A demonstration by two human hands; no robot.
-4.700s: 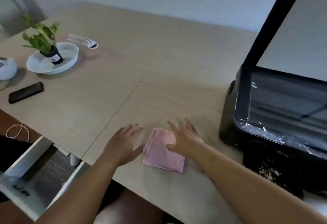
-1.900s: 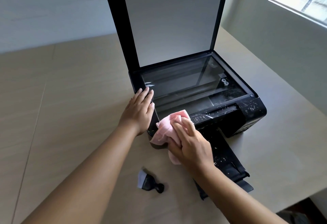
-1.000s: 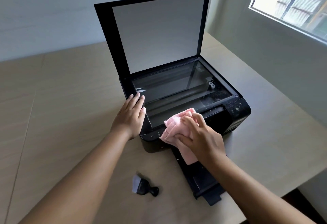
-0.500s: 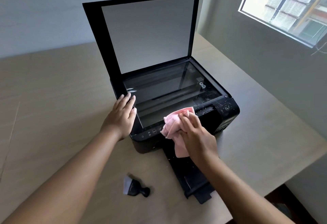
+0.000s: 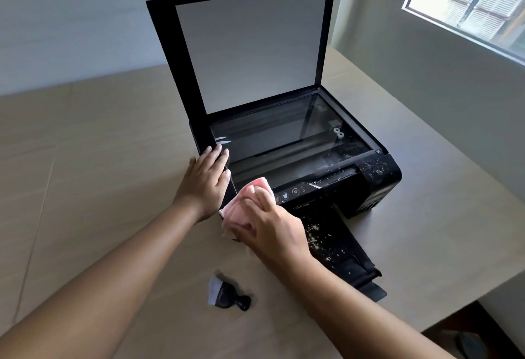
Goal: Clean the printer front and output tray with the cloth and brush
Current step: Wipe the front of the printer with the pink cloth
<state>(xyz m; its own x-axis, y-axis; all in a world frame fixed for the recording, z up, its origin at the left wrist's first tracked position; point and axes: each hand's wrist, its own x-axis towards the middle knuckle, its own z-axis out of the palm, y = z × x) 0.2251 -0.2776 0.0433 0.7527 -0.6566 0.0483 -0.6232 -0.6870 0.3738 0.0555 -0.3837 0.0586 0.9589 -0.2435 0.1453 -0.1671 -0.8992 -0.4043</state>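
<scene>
A black printer (image 5: 377, 185) stands on the table with its scanner lid (image 5: 247, 43) raised. White dust speckles its front right corner and its pulled-out output tray (image 5: 343, 253). My right hand (image 5: 270, 228) grips a bunched pink cloth (image 5: 241, 208) against the left end of the printer's front control panel. My left hand (image 5: 206, 179) rests flat on the printer's left edge, fingers straight. A small black brush (image 5: 227, 293) with pale bristles lies on the table in front of the printer, between my forearms.
The beige table (image 5: 85, 174) runs to a wall at the back and right. Its near right edge drops to the floor by the tray's end. A window (image 5: 468, 3) is at the upper right.
My right hand has slid the cloth left along the front panel to its left corner, uncovering the panel buttons. My left hand stays on the printer's left edge. The view shifted slightly.
</scene>
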